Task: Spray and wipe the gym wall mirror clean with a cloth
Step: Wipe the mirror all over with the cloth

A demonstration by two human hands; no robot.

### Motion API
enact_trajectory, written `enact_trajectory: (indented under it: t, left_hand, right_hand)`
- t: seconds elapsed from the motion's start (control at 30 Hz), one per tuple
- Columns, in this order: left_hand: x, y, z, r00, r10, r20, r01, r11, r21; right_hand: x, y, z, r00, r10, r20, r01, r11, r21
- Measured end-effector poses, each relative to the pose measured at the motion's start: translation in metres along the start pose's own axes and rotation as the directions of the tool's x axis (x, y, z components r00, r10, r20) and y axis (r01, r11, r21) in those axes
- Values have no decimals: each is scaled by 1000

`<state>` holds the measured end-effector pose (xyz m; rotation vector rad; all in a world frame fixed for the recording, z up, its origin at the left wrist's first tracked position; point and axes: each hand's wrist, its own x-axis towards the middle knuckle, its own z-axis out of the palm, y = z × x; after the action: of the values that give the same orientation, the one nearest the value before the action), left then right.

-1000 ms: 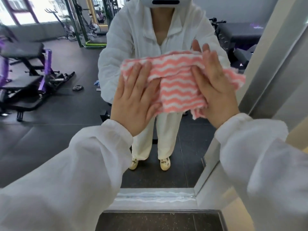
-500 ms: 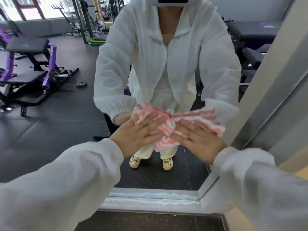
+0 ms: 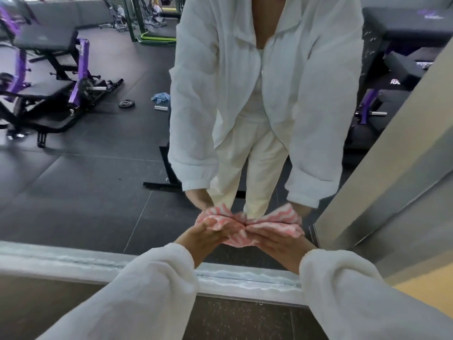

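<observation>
2 hands, the left hand point(image 3: 201, 235) and right hand point(image 3: 277, 238), press 1 pink-and-white striped cloth point(image 3: 245, 224) under their fingers point(image 3: 215, 227) against 1 wall mirror point(image 3: 98, 180). Reflected beyond the fingers: 1 weight plate point(image 3: 126, 103), 1 blue rag point(image 3: 160, 97) and 1 metal cylinder point(image 3: 161, 108) on the floor, and 1 purple-framed bench machine point(image 3: 49, 94) to their left.
</observation>
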<state>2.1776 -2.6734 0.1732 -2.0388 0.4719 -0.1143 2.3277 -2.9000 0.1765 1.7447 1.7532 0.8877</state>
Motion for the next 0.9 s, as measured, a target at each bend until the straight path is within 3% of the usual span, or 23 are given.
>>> enact_trajectory:
  t: [0.07, 0.17, 0.3, 0.4, 0.5, 0.6, 0.67, 0.77, 0.9]
  left_hand:
    - [-5, -24, -4, 991, -74, -110, 55, 984, -169]
    - [-12, -89, -25, 953, -208, -221, 107, 912, -395]
    - [-26, -177, -55, 858, -329, -395, 227, 931, -285]
    - [-36, -234, -71, 770, -450, -452, 341, 889, -304]
    - [-50, -287, -85, 704, -524, -479, 468, 850, -242]
    - [-66, -329, -102, 659, -564, -497, 450, 826, -341]
    - [-72, -335, -97, 652, -553, -519, 390, 831, -397]
    - [-80, -312, -74, 675, -530, -513, 331, 839, -432]
    - [-97, -260, -30, 765, -474, -436, 288, 857, -427]
  right_hand:
    - [2, 10, -7, 980, 105, -168, -97, 994, 52]
    - [19, 51, -44, 959, 200, -200, -185, 978, 92]
    - [43, 114, -104, 891, 356, -282, -292, 925, 243]
    - [68, 162, -143, 848, 427, -314, -382, 903, 197]
    - [95, 205, -182, 740, 482, -469, -506, 859, 84]
    - [119, 225, -211, 625, 491, -607, -562, 822, 87]
    - [128, 221, -215, 628, 482, -611, -529, 840, 118]
    - [132, 198, -197, 692, 441, -571, -471, 876, 105]
    - [132, 155, -165, 813, 328, -481, -335, 939, 76]
